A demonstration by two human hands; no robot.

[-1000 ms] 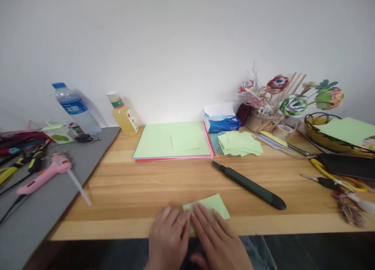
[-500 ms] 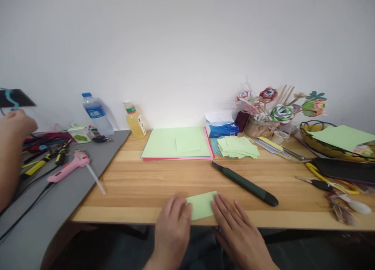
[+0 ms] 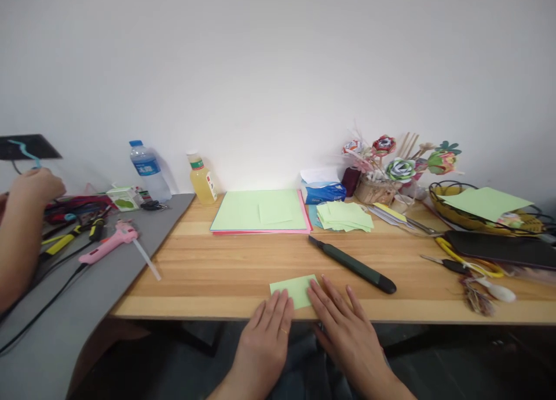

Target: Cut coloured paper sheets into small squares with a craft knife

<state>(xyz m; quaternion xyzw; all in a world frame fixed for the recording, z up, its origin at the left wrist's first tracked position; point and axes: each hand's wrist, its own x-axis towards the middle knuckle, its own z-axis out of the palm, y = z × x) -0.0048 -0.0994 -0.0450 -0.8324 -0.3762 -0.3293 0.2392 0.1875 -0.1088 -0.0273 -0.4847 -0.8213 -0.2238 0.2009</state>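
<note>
The left hand (image 3: 266,341) lies flat, touching the paper (image 3: 299,286) ahead. The right hand (image 3: 347,329), fingers spread, touches its right end; beyond lies the knife (image 3: 357,265).

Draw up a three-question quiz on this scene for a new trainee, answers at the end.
1. True or false: the fingers of the camera wearer's left hand rest on the small green paper at the table's near edge.

2. Which tool lies closest to the wearer's right hand?
A) the pink glue gun
B) the dark green cutter
C) the yellow-handled pliers

3. Fill in: the water bottle standing on the grey surface has a ____ cap.

Key: 1. True. 2. B. 3. Blue.
</note>
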